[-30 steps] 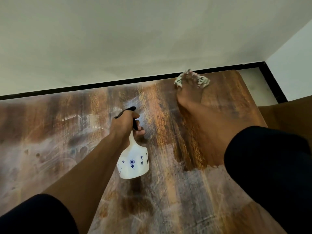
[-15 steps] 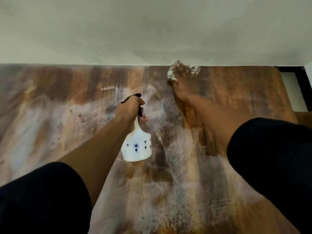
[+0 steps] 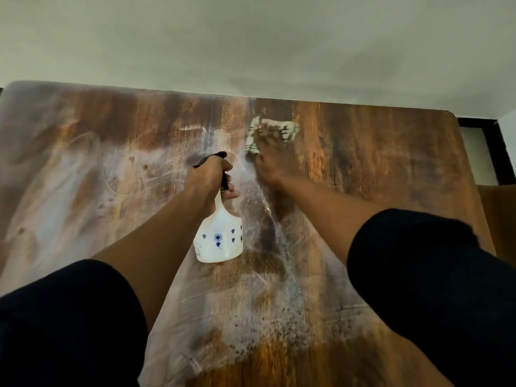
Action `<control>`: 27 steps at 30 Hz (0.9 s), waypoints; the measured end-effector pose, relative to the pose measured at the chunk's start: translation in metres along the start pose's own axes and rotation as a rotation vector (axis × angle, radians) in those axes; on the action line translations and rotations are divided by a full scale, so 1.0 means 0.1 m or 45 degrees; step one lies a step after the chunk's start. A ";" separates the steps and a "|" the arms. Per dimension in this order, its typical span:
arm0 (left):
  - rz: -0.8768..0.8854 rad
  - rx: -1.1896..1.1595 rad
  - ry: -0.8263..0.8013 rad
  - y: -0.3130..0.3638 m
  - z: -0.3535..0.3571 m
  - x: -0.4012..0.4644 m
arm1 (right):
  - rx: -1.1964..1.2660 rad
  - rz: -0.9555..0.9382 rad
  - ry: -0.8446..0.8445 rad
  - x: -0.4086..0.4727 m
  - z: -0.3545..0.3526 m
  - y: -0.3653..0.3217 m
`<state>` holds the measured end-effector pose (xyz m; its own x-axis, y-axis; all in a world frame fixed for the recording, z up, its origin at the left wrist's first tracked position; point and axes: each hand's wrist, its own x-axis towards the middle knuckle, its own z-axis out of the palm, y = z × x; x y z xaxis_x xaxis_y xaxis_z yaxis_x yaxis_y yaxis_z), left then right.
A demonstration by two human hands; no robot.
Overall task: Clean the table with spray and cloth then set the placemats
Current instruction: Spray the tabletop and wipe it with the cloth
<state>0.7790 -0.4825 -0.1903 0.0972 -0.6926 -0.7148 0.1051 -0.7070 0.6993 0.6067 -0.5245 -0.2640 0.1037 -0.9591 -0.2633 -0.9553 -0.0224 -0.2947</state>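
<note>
White spray bottle (image 3: 220,241) hangs gripped in my left hand (image 3: 208,175), clear of the table (image 3: 377,169), while my right hand (image 3: 269,163) presses the cloth (image 3: 286,129) flat at 12 o'clock to wipe.

A plain pale wall (image 3: 251,43) is filling the upper part of the view, with soft, even light falling across it. At the far right, a strip of light floor (image 3: 476,155) is showing beside a black skirting band (image 3: 502,152), and a brown piece of furniture (image 3: 499,213) is standing just below.
</note>
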 end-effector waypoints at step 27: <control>0.053 -0.095 0.204 -0.30 -0.37 -0.60 | -0.134 -0.543 -0.194 -0.64 0.46 -0.55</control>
<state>0.8062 -0.4145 -0.1682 0.2588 -0.6851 -0.6809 0.1707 -0.6614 0.7303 0.6651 -0.4484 -0.2730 0.5255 -0.8058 -0.2729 -0.8405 -0.4421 -0.3131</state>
